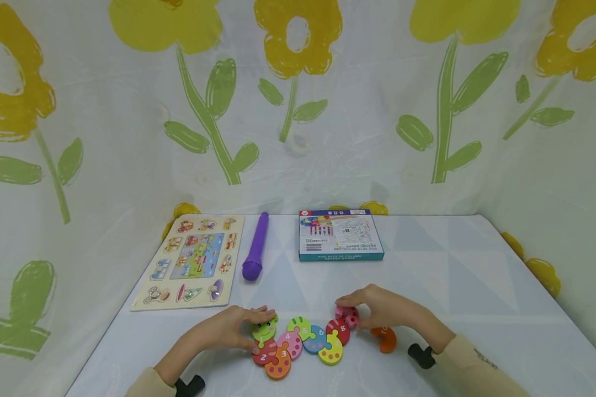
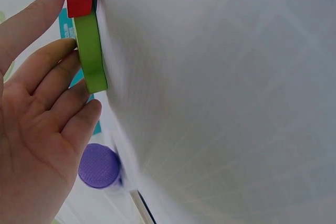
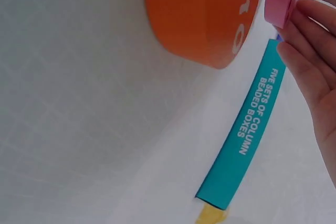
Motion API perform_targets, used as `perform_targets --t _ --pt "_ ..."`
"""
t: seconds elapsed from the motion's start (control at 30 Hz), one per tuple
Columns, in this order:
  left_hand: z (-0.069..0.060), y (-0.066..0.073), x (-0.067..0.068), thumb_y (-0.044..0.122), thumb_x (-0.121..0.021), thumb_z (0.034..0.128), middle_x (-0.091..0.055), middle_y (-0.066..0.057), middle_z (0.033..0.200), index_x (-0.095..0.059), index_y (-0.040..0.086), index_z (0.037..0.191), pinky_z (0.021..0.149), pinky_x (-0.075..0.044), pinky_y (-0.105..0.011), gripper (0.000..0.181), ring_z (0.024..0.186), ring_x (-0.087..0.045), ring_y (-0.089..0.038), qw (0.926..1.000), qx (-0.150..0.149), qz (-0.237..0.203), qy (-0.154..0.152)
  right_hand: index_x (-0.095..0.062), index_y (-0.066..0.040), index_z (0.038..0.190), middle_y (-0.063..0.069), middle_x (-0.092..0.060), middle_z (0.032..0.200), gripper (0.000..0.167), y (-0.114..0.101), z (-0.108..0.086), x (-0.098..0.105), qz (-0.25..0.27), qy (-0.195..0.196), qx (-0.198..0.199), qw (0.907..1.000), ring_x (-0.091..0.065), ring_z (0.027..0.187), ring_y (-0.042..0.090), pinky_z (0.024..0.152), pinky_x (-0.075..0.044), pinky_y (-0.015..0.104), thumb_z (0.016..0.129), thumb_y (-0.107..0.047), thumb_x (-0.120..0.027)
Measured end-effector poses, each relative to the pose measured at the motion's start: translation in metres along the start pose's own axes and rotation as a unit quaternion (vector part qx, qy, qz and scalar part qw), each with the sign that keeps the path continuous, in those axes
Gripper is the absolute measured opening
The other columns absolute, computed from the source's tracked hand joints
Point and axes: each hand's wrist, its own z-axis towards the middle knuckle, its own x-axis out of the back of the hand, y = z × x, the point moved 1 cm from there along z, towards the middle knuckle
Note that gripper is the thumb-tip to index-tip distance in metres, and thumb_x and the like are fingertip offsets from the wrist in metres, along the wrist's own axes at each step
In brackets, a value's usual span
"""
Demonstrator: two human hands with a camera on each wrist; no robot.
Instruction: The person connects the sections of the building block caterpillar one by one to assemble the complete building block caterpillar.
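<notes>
A row of joined caterpillar puzzle pieces, numbered and brightly coloured, lies in a zigzag near the front of the table. My left hand (image 1: pixel 223 331) holds its left end, fingers at the smiling green head piece (image 1: pixel 263 332) and thumb by the red piece 2 (image 1: pixel 264 355). At the other end, my right hand (image 1: pixel 389 309) pinches a spotted pink piece (image 1: pixel 351 318) beside the red piece 8 (image 1: pixel 344 334); fingers partly cover it. Apart from the row, the orange piece 10 (image 1: pixel 388 341) lies under the right wrist; in the right wrist view, orange piece 10 (image 3: pixel 199 14) looms close.
Behind the left hand lies a wooden picture puzzle board (image 1: pixel 233 237). Beside it is a purple toy microphone (image 1: pixel 256 248). A flat box with a teal side (image 1: pixel 341 257) lies at the back middle. Flower-printed cloth (image 1: pixel 347 138) walls the table's back and sides.
</notes>
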Motion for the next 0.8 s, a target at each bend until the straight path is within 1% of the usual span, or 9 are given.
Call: perform_targets --t 0.17,0.37,0.5,0.6,0.8 --pt "-0.001 -0.001 0.0 0.029 -0.08 0.0784 -0.046 -0.003 0.144 -0.054 0.018 0.139 0.11 -0.033 -0.049 0.067 0.136 -0.039 -0.022 1.0 -0.003 -0.002 0.0 -0.062 -0.014 0.131 -0.008 -0.062 0.128 0.051 -0.006 0.003 0.002 -0.025 -0.014 0.001 0.9996 -0.055 0.121 0.015 0.087 -0.053 0.021 0.082 -0.011 -0.077" --pt "-0.001 -0.001 0.001 0.03 -0.08 0.0784 -0.046 -0.003 0.145 -0.054 0.018 0.139 0.11 -0.033 -0.048 0.067 0.136 -0.039 -0.022 1.0 -0.007 -0.001 0.0 -0.063 -0.014 0.13 -0.007 -0.063 0.126 0.05 -0.014 0.005 0.003 -0.047 -0.023 0.01 0.9986 -0.057 0.12 0.017 0.085 -0.053 0.021 0.082 -0.011 -0.078" --pt "-0.001 -0.001 0.001 0.03 -0.079 0.0786 -0.046 -0.003 0.145 -0.054 0.018 0.139 0.11 -0.033 -0.048 0.066 0.136 -0.039 -0.022 1.0 -0.007 -0.001 -0.001 -0.063 -0.015 0.13 -0.007 -0.063 0.126 0.05 -0.017 0.007 0.002 -0.058 -0.028 0.006 0.9979 -0.056 0.12 0.017 0.088 -0.052 0.021 0.082 -0.01 -0.077" --pt "-0.001 -0.001 0.0 0.03 -0.079 0.0789 -0.046 -0.002 0.144 -0.054 0.018 0.139 0.11 -0.033 -0.047 0.066 0.136 -0.039 -0.022 1.0 -0.007 -0.002 -0.001 -0.063 -0.014 0.13 -0.007 -0.063 0.127 0.051 -0.018 0.007 0.002 -0.066 -0.029 0.004 0.9974 -0.056 0.121 0.017 0.09 -0.052 0.023 0.082 -0.009 -0.077" --pt "-0.001 -0.002 0.0 0.03 -0.079 0.079 -0.047 -0.002 0.144 -0.054 0.019 0.139 0.109 -0.034 -0.047 0.066 0.136 -0.039 -0.022 1.0 -0.005 -0.001 0.0 -0.063 -0.014 0.13 -0.004 -0.063 0.128 0.049 -0.019 0.007 0.002 -0.068 -0.023 0.002 0.9974 -0.057 0.12 0.018 0.089 -0.052 0.023 0.083 -0.01 -0.076"
